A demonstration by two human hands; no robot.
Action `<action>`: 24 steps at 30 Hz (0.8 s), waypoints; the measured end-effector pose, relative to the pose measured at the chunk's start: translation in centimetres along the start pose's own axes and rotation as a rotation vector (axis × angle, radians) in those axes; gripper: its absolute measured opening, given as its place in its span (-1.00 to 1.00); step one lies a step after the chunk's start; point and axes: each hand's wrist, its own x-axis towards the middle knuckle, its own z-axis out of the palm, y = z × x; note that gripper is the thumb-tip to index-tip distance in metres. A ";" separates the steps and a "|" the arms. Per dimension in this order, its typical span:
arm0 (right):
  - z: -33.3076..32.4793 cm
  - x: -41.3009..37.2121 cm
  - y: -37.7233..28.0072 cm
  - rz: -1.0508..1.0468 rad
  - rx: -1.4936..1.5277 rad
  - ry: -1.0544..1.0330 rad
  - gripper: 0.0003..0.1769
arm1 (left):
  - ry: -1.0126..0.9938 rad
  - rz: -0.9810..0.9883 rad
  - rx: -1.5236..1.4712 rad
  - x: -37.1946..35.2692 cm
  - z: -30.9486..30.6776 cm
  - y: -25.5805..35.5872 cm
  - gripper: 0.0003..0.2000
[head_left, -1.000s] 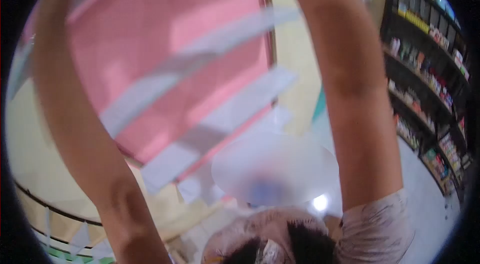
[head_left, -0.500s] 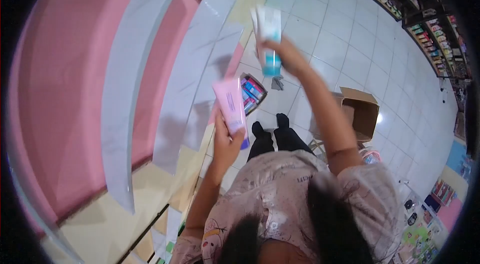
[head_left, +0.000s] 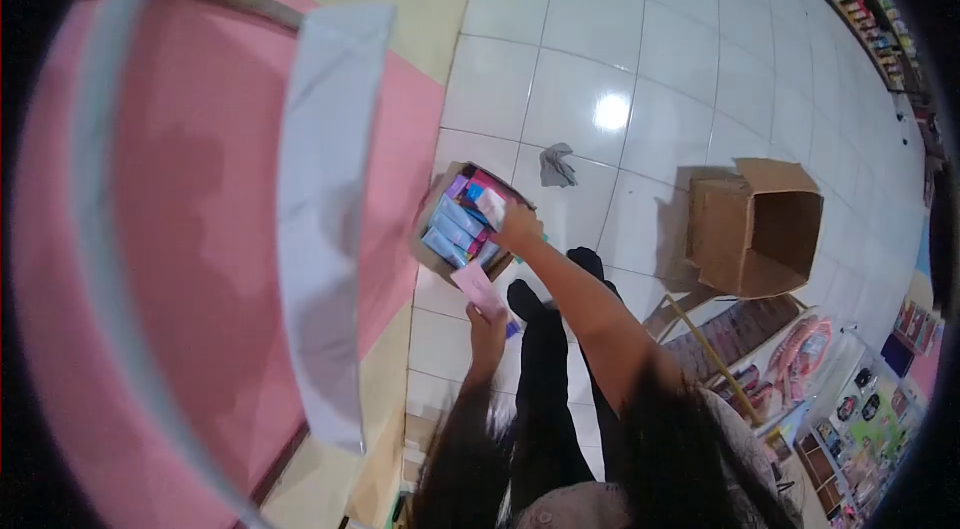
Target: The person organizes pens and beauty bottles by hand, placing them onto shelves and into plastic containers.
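My left hand (head_left: pixel 487 337) is closed around a pink squeeze tube (head_left: pixel 477 287) with a purple cap, held just outside the near rim of a cardboard box. That small open box (head_left: pixel 428 229) stands on the floor against the wall, packed with light blue, pink and purple tubes (head_left: pixel 455 224). Over its right side reaches my right hand (head_left: pixel 516 229), wrapped round a white tube (head_left: pixel 490 205); part of this tube is hidden by the fingers.
A crumpled grey cloth (head_left: pixel 557 166) lies beyond the box on the white tiles. To the right stands a larger open carton (head_left: pixel 722 234). White wall shelves (head_left: pixel 330 219) jut out at left from the pink wall. A glass display case (head_left: pixel 870 419) is at lower right.
Both hands have gone down from shelf height to the box, each still with its tube. The view has tilted down and shifted, and the body is bent lower.
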 end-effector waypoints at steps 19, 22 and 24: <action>6.5 5.1 1.8 -0.467 -0.225 0.124 -0.34 | -0.127 0.052 -0.334 12.5 0.7 -7.6 -0.58; 9.8 7.9 2.6 -0.377 -0.173 0.181 -0.22 | -0.051 0.042 -0.287 11.6 1.3 -7.4 -0.61; 8.3 6.6 2.0 -0.346 -0.100 0.165 -0.26 | -0.051 0.005 -0.279 10.8 1.6 -6.6 -0.60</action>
